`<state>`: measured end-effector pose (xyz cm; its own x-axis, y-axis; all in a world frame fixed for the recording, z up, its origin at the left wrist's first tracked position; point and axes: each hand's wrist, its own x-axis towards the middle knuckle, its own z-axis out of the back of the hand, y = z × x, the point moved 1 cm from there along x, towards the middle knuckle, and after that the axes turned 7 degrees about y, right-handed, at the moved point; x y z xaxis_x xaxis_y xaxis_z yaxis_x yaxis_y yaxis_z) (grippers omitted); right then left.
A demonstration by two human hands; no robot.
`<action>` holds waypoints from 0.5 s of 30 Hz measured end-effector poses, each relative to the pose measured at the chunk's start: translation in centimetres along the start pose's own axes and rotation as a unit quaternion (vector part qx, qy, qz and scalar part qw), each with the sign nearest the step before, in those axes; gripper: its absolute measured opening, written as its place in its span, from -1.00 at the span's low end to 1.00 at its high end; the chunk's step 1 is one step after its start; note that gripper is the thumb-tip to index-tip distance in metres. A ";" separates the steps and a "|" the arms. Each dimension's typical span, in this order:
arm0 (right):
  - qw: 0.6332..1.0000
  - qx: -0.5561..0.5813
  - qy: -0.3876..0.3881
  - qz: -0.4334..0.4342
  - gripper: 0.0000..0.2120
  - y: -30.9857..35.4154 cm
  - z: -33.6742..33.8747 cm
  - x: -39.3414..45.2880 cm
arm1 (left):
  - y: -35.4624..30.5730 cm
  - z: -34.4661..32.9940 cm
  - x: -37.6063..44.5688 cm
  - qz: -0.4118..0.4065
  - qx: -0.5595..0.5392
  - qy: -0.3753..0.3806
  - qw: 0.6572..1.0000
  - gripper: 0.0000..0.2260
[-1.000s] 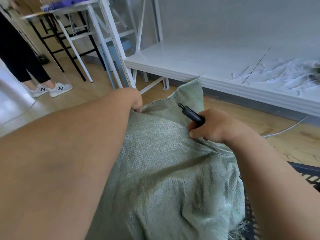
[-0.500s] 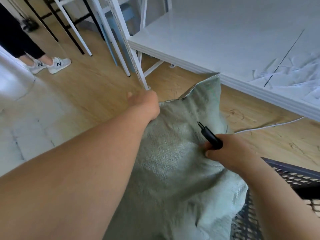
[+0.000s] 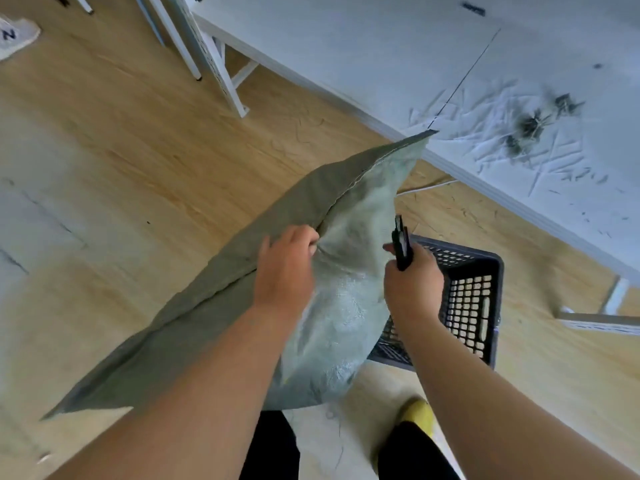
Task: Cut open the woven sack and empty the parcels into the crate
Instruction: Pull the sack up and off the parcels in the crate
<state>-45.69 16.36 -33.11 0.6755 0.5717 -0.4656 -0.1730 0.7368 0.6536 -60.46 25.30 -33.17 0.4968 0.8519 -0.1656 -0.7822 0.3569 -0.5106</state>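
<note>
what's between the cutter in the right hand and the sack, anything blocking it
Nothing visible. The right hand holds the black cutter upright just beside the green woven sack, with only open air between them. The left hand grips the sack's seam further left, clear of the blade.

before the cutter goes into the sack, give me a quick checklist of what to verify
1. Left hand pinching the woven sack near its seam: ok.
2. Right hand closed on the cutter, tip up: ok.
3. Blade extended: cannot tell, blurred.
4. Left fingers clear of the cut line: cannot tell; the cutter is apart from the sack, cut line not set.
5. Crate beside the sack, on its right: ok.
6. Sack still sealed, no parcels showing: ok.
</note>
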 end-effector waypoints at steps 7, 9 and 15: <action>0.885 -0.345 0.212 0.229 -0.45 4.8 0.6 -1.6 | -2.5 -0.8 -6.9 -0.032 0.040 0.044 0.998 -0.85; 0.870 -0.396 0.205 0.208 -0.51 4.4 0.4 -1.7 | -2.6 -0.5 -7.5 -0.039 0.026 0.056 0.997 -0.88; 0.930 -0.323 0.143 0.102 -0.77 4.0 1.6 -1.9 | 1.5 0.3 -13.0 0.148 0.107 0.054 0.982 -0.41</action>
<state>-46.51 17.64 -28.66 0.3800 0.7278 -0.5708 -0.7337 0.6130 0.2932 -68.19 14.88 -31.49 0.2632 0.8888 -0.3752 -0.9538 0.1813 -0.2397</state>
